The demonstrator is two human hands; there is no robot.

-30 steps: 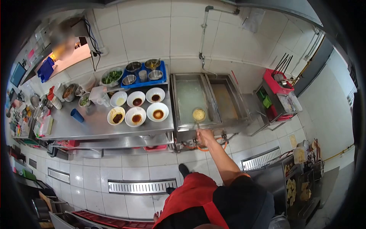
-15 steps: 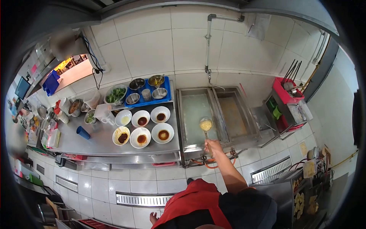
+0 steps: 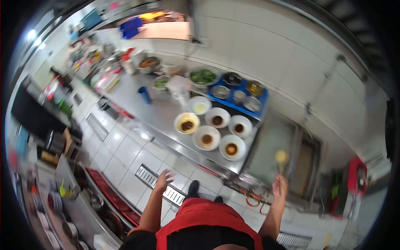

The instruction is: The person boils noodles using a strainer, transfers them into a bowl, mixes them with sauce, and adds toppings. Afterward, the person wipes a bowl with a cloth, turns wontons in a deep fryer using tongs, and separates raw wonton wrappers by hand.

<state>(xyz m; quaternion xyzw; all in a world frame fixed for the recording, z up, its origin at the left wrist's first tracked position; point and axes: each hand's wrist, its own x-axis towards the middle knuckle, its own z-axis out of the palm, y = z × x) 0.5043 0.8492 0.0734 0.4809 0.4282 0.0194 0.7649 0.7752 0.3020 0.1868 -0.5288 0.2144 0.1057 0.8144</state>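
My right hand (image 3: 280,185) is closed around the handle of a round strainer (image 3: 281,157) filled with something pale yellow that looks like noodles. The strainer is over the left tank of cloudy water (image 3: 266,146), and its outline is blurred. My left hand (image 3: 165,180) is held out over the floor, its fingers apart and nothing in them. Left of the tank, several white bowls (image 3: 206,138) with dark sauce stand on the steel counter (image 3: 160,121). One bowl (image 3: 199,105) has a pale yellow liquid instead.
A blue tray (image 3: 263,109) carrying metal bowls sits at the back of the counter, beside a bowl of greens (image 3: 203,76). Left of them is a blue cup (image 3: 144,95). A second tank (image 3: 307,166) and a red bin (image 3: 356,177) are on the right. Shelves with pans are behind on the left.
My view has turned to the left, so the counter and tanks appear shifted right and tilted. My left hand has come up into fuller view; my right hand still holds the strainer over the tank.
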